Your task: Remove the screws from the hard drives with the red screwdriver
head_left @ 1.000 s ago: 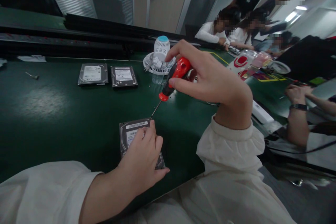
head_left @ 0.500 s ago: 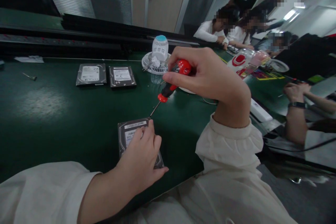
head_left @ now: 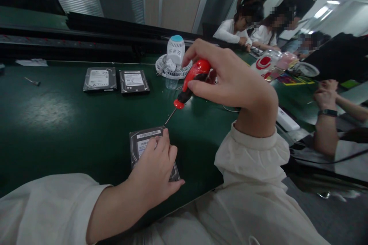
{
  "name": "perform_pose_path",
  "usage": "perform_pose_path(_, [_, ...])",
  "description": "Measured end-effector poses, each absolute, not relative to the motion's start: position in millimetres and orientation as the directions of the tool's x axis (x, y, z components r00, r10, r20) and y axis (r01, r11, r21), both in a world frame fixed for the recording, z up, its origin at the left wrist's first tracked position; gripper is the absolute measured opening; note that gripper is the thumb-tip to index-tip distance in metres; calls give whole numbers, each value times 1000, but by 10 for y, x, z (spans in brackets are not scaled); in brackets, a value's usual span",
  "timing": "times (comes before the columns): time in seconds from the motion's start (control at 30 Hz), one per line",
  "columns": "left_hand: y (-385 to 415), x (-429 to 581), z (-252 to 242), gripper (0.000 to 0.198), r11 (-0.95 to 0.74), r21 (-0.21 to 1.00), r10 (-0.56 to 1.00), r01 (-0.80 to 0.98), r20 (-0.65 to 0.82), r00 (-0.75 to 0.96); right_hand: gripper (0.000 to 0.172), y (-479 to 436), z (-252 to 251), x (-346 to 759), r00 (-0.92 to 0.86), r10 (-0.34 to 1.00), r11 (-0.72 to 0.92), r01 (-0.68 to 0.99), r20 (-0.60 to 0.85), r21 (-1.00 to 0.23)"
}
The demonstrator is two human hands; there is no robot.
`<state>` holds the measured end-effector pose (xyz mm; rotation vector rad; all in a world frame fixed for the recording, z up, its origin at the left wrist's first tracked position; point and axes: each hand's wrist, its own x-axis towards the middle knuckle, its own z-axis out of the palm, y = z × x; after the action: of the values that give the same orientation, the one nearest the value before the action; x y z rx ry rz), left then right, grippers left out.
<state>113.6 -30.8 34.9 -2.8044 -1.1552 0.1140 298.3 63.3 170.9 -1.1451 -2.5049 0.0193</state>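
A dark hard drive (head_left: 134, 142) with white labels lies flat on the table in front of me. My left hand (head_left: 155, 168) rests over it and holds it down, its index fingertip by the far right corner and its thumb near the close right corner; the palm hides much of the drive. My right hand (head_left: 232, 78) is closed around the red and black handle of a screwdriver (head_left: 198, 72). The screwdriver leans, its thin shaft running down to that far right corner, beside my left index finger. The screw under its tip is too small to make out.
Two more hard drives, one on the left (head_left: 99, 79) and one on the right (head_left: 134, 81), lie farther back. Beyond them stand a white fan (head_left: 175, 50) and a clear cup (head_left: 171, 83). A small brush-like piece (head_left: 33, 81) lies far left. Other people sit at right.
My right hand has shifted its grip on the screwdriver: the handle is turned and the fingers sit differently on it. My left hand and the hard drive stay in place.
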Motion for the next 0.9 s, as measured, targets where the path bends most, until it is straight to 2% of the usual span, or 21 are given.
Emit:
perform_pose_path(0.2, [-302,1139,334,78,-707,-112,704,699,-17,710,38,640,1705,2976,-598,717,678,718,357,-158])
perform_pose_path(0.33, [-297,1142,324,77,-708,-105,704,699,-16,710,24,626,1721,2989,-595,730,663,735,337,-138])
perform_pose_path(0.57, [-298,1138,321,78,-705,-125,702,698,21,712,38,616,1717,2975,-590,735,659,737,333,-150])
perform_pose_path(0.7, [-293,1137,317,78,-708,-116,700,697,18,714,25,606,1731,2982,-586,751,646,748,305,-154])
perform_pose_path(0.77, [-294,1135,312,78,-709,-116,698,696,22,715,33,592,1739,2985,-600,745,655,739,291,-155])
perform_pose_path(0.9, [-304,1135,313,78,-709,-124,697,694,23,716,37,588,1730,2983,-577,759,635,759,301,-143])
